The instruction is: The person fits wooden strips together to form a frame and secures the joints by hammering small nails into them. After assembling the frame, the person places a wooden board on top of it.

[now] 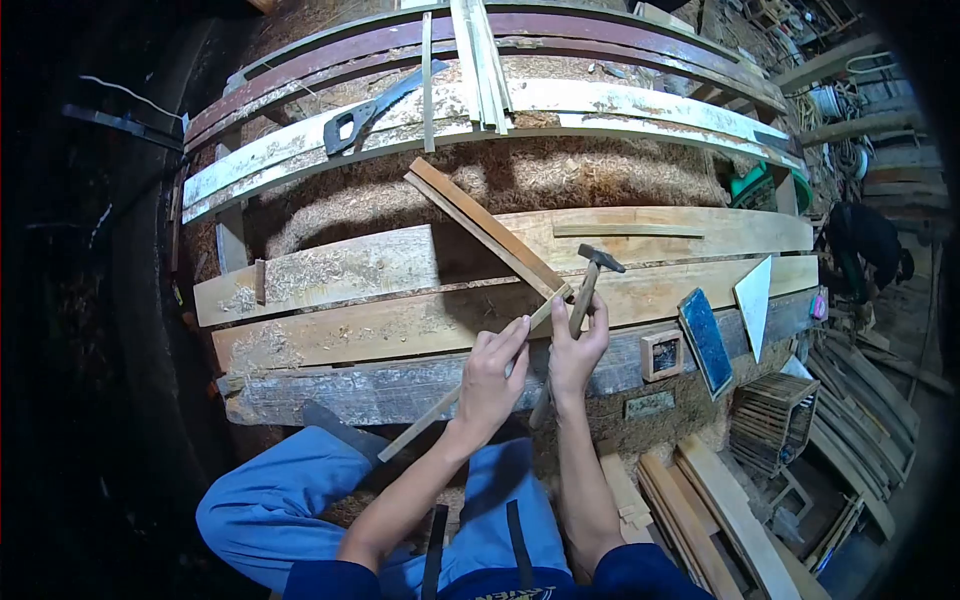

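My left hand (490,372) is closed around a thin wooden strip (420,425), which slants from above my knee up to the end of a brown wooden piece (487,225). In my right hand (578,352) is a hammer (601,259), gripped by its wooden handle with the metal head up. The thumb of that hand lies close to the strip's upper end, where it overlaps the brown piece's near corner. That brown piece has a groove along its length and rests slantwise across the bench planks (350,325).
A handsaw (375,112) and pale strips (481,65) lie on the white beam behind. To the right are a small wooden box (661,356), a blue-faced block (706,340), a white triangular piece (753,305) and a slatted crate (768,425). Another person (868,245) is at far right.
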A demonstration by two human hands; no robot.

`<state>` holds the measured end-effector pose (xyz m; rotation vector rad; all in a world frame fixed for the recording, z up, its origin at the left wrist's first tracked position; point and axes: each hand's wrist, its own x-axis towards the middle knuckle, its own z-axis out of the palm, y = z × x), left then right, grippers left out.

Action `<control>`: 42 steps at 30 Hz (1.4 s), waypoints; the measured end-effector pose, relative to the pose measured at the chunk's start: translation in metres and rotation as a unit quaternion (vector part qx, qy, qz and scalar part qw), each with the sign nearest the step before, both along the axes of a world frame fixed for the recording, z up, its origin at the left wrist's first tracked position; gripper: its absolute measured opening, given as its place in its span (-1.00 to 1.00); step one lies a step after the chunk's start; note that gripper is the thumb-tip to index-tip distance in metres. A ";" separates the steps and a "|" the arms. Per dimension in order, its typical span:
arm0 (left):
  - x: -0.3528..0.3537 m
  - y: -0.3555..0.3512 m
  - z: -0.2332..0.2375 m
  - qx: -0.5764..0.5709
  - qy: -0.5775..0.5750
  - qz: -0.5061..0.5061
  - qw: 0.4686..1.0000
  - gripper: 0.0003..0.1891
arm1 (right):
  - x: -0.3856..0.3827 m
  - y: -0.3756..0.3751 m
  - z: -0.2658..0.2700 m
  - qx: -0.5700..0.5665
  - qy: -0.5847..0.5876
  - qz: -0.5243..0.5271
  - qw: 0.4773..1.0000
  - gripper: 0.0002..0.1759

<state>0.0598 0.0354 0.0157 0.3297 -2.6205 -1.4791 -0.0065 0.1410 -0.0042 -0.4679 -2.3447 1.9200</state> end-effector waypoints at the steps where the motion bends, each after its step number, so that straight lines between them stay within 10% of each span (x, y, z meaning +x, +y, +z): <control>1: -0.002 0.000 0.001 -0.003 0.000 -0.004 1.000 -0.58 | -0.002 0.001 0.003 0.005 -0.002 0.002 1.000 -0.50; 7: -0.018 -0.013 0.008 0.048 -0.058 -0.095 0.993 -0.56 | -0.015 0.002 0.004 -0.007 0.004 -0.015 1.000 -0.52; 16: -0.121 -0.068 0.011 -0.252 0.148 -0.198 0.936 -0.18 | -0.025 0.007 -0.006 -0.003 0.020 -0.017 1.000 -0.53; 20: -0.160 -0.081 -0.019 -0.309 0.130 -0.312 0.889 -0.35 | -0.028 0.014 -0.005 0.033 0.016 -0.002 0.999 -0.54; 29: -0.139 -0.069 -0.028 -0.292 0.141 -0.234 0.917 -0.33 | 0.007 0.046 0.049 0.298 0.073 0.126 0.943 -0.61; 42: -0.141 -0.066 -0.035 -0.334 0.141 -0.219 0.906 -0.41 | 0.012 0.044 0.076 0.320 0.202 0.113 0.919 -0.62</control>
